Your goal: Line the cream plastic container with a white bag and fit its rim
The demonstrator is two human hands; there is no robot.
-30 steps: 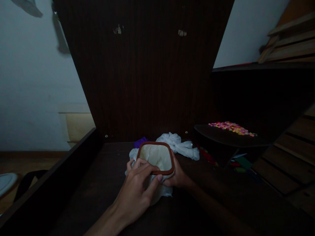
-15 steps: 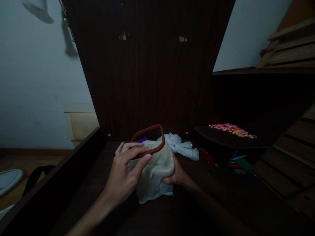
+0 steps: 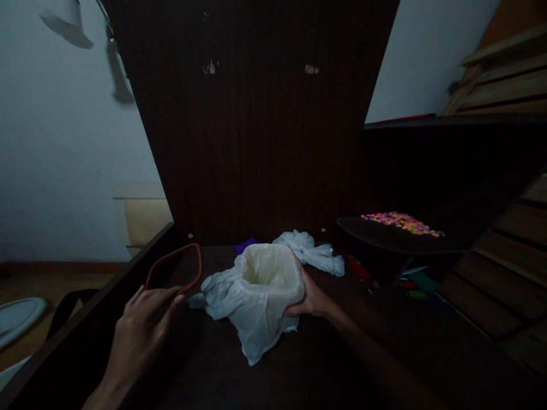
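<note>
A small bin (image 3: pixel 273 267) lined with a whitish plastic bag (image 3: pixel 260 319) stands on the dark surface. The bag is folded over its rim and hangs down outside, spreading loosely to the left. My right hand (image 3: pixel 311 296) grips the bin's right side through the bag, its fingers partly hidden behind it. Off to the left, my left hand (image 3: pixel 147 319) pinches the near edge of a brown rectangular ring (image 3: pixel 200 263), which is tilted and apart from the bin.
A crumpled white bag (image 3: pixel 314 253) and a purple item (image 3: pixel 245 246) lie behind the bin. Colourful small pieces (image 3: pixel 399 222) cover a shelf at the right. A raised dark board (image 3: pixel 98 307) edges the left side. A tall dark panel (image 3: pixel 260 125) stands behind.
My left hand has lifted the brown ring off the bin's top and carried it left. The bin's opening now shows, and the bag has spread out on the left. My right hand stays on the bin.
</note>
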